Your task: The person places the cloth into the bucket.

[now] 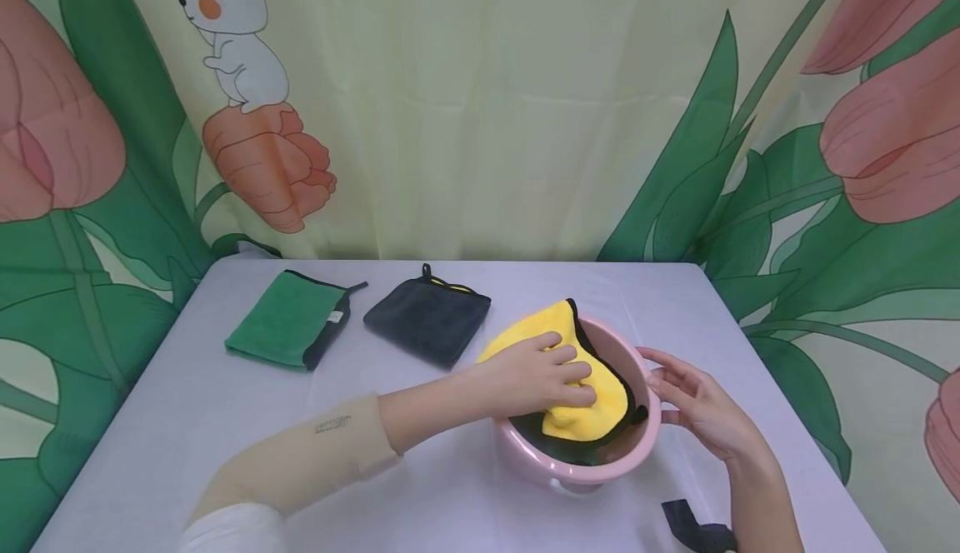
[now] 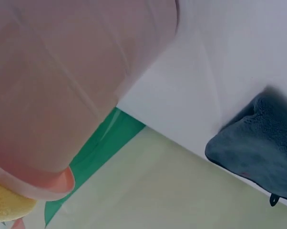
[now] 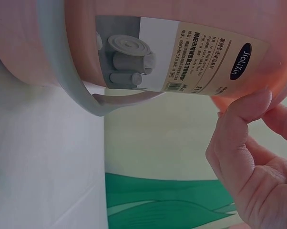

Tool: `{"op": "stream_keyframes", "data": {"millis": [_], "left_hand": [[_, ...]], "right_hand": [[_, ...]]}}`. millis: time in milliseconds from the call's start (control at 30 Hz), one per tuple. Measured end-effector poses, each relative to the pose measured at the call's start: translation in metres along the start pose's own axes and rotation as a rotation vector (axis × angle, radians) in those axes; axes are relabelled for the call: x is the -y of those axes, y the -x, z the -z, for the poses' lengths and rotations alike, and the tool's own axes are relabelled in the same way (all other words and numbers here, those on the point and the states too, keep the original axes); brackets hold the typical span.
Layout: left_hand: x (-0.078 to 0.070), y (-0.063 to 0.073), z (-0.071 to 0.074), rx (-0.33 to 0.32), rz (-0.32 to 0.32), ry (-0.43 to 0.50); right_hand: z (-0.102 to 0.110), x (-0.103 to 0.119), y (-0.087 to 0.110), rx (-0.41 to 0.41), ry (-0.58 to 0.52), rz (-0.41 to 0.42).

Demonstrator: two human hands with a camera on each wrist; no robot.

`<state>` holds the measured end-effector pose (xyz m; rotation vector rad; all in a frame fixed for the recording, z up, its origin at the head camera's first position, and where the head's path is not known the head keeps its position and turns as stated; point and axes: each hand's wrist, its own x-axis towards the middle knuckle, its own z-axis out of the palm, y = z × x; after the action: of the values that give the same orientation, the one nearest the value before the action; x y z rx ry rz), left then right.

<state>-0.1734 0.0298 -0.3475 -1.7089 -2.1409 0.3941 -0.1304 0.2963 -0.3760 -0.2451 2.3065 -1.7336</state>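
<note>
A pink bucket point(image 1: 651, 432) stands upright on the table, wide mouth up. A yellow cloth point(image 1: 566, 415) with black edging lies in its mouth, one part draped over the left rim and a corner standing up at the back. My left hand point(image 1: 536, 374) rests on this cloth with spread fingers, palm down; its thumb is hidden. At the right rim, my right hand point(image 1: 701, 407) holds the bucket between bent fingers and thumb. The right wrist view shows this hand point(image 3: 251, 157) at the rim, beside the printed label point(image 3: 181, 55) on the bucket's wall.
A folded green cloth point(image 1: 281, 320) with dark edging lies at the back left. Next to it is a folded dark grey cloth point(image 1: 427, 320) with a hanging loop. A black strap point(image 1: 697, 528) shows by the right wrist. Behind the table point(image 1: 360, 486) hangs a patterned curtain point(image 1: 480, 120).
</note>
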Motion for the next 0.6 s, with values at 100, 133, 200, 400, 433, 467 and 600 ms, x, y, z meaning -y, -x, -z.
{"op": "stream_keyframes", "data": {"millis": [100,133,200,400,433,467,600], "left_hand": [[-0.001,-0.004,-0.001,0.028,-0.017,0.039],[-0.001,-0.005,-0.002,0.034,-0.023,0.046],[-0.002,-0.008,-0.003,0.044,-0.032,0.059],[-0.004,-0.014,-0.007,0.109,-0.056,0.089],[-0.004,-0.015,-0.008,0.122,-0.061,0.092],[-0.004,-0.017,-0.009,0.135,-0.064,0.101],[-0.005,-0.02,-0.014,0.155,-0.084,0.108]], "right_hand": [[0.0,0.001,0.0,-0.004,0.005,-0.005],[0.0,0.001,0.0,-0.006,0.006,-0.007],[-0.001,0.002,0.0,-0.006,0.009,-0.01],[-0.001,0.002,0.0,-0.005,0.007,-0.023],[-0.001,0.002,0.0,-0.005,0.007,-0.023],[-0.001,0.002,0.0,-0.005,0.007,-0.023],[-0.001,0.002,0.0,-0.004,0.009,-0.021]]}}
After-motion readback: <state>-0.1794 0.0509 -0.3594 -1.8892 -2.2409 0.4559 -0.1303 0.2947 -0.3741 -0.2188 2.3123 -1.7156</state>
